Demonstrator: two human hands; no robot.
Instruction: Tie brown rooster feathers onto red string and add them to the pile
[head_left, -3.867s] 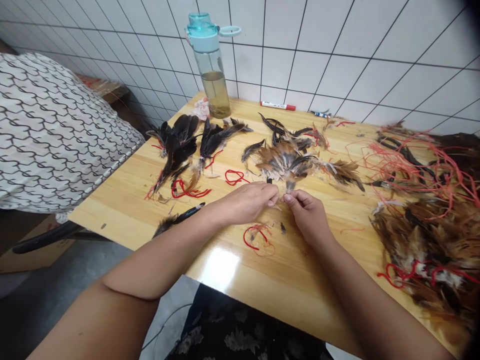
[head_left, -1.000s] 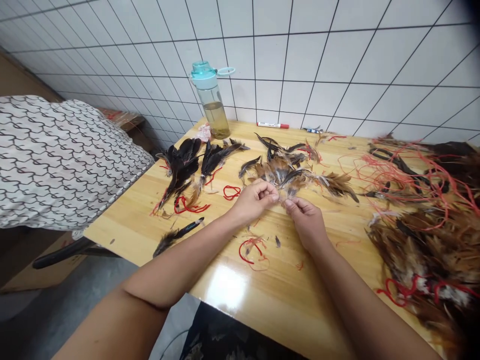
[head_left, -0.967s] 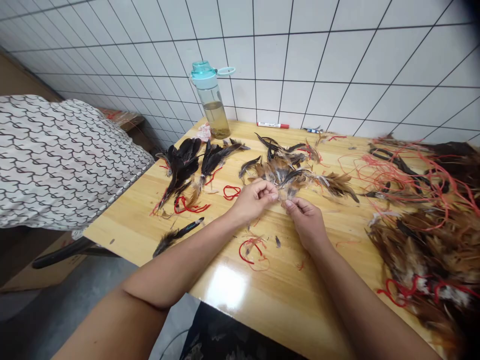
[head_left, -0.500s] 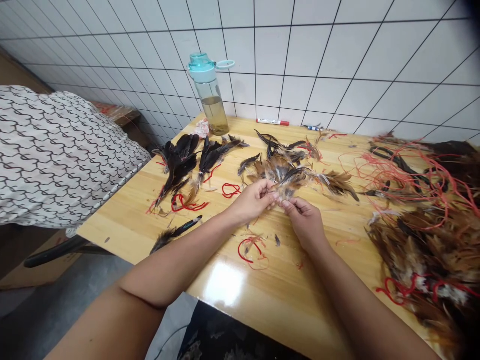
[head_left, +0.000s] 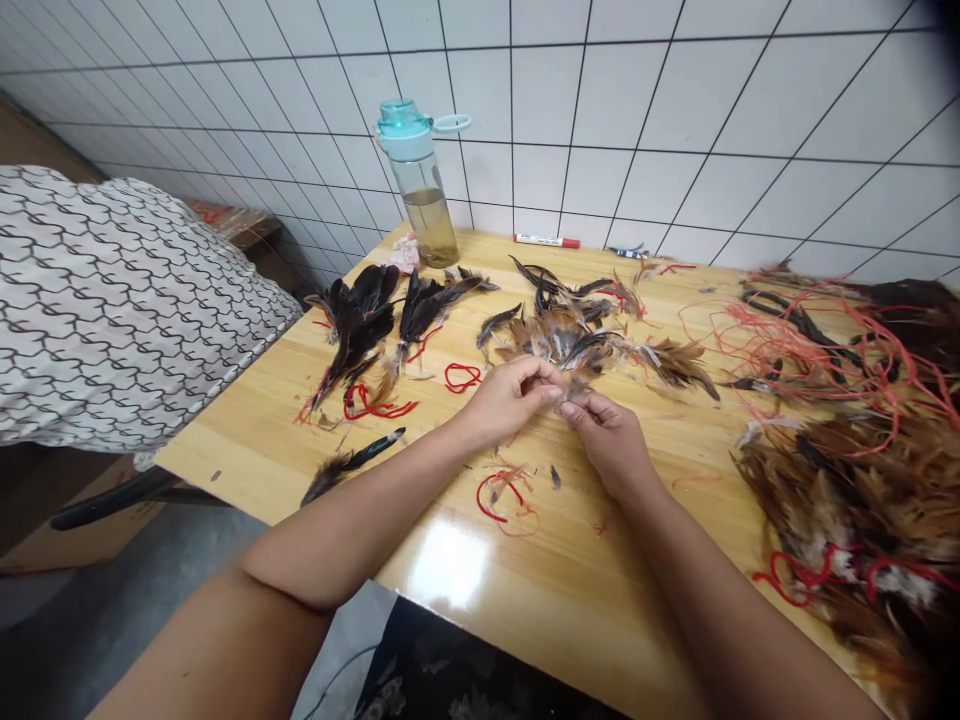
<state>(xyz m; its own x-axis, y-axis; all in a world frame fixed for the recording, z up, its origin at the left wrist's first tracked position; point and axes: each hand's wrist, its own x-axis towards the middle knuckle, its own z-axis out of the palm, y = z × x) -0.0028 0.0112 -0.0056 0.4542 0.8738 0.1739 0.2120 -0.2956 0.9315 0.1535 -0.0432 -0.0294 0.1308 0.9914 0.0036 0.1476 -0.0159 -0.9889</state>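
My left hand and my right hand meet fingertip to fingertip over the wooden table. Both are pinched on the near end of a fanned bunch of brown and black feathers that spreads away from me on the table. Just in front of my hands lies a loose loop of red string. A single dark feather lies to the left of my left forearm.
Black feather bundles with red string lie at the left, a large heap of brown feathers and red string at the right. A teal-capped water bottle and a red-capped marker stand by the tiled wall. A patterned cushion is on the left.
My hands have stayed pinched on the same feather bunch, with small finger shifts. The view has tilted slightly; nothing else on the table has moved.
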